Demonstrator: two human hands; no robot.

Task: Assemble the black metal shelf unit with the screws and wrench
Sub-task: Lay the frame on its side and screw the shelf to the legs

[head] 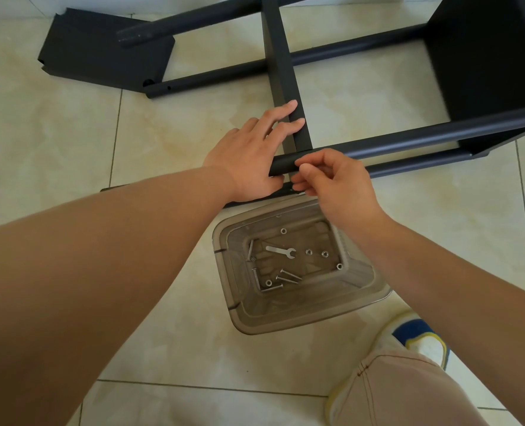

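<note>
Left hand [248, 155], fingers straight and apart, steadies the panel [288, 96]. Right hand [335, 182] pinches something hidden at the tube [378, 146] end. Risk: fastener drops; bin [242, 305] at six o'clock.

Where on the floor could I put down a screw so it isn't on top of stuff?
Bare tiles lie left of the clear tub, below the loose black panel. More bare floor shows right of the tub, below the black tubes. It is crowded where the left hand and right hand meet at the tube end.
</note>
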